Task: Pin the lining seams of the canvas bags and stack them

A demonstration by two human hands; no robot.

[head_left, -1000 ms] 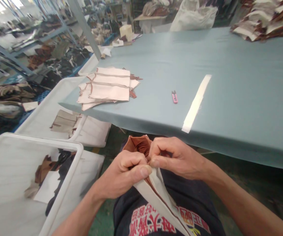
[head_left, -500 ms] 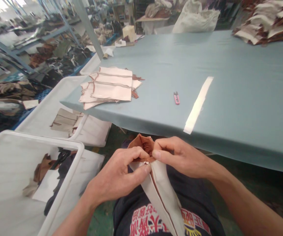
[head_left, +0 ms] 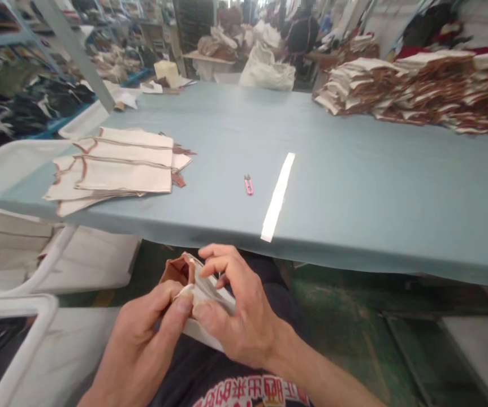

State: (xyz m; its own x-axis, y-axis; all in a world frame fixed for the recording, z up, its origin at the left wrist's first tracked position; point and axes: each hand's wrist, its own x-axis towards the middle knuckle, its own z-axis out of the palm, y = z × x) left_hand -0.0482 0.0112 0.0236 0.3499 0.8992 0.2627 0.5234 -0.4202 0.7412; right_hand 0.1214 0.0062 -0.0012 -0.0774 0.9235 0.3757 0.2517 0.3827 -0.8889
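- Holding the cloth pouch (head_left: pixel 203 288) at seven o'clock: left hand (head_left: pixel 142 330) pinching its edge, right hand (head_left: pixel 246 308) spread, thumb touching it.
- It seems unfinished.
- Flat pile (head_left: pixel 125 176) at ten, perhaps done; heap (head_left: pixel 422 93) at two, perhaps left.

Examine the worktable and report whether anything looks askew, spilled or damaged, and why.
The cream fabric stack on the left of the table looks mildly askew: its lower pieces stick out at an angle beneath the upper ones, and brown ends poke from its right side. No spill or damage shows.
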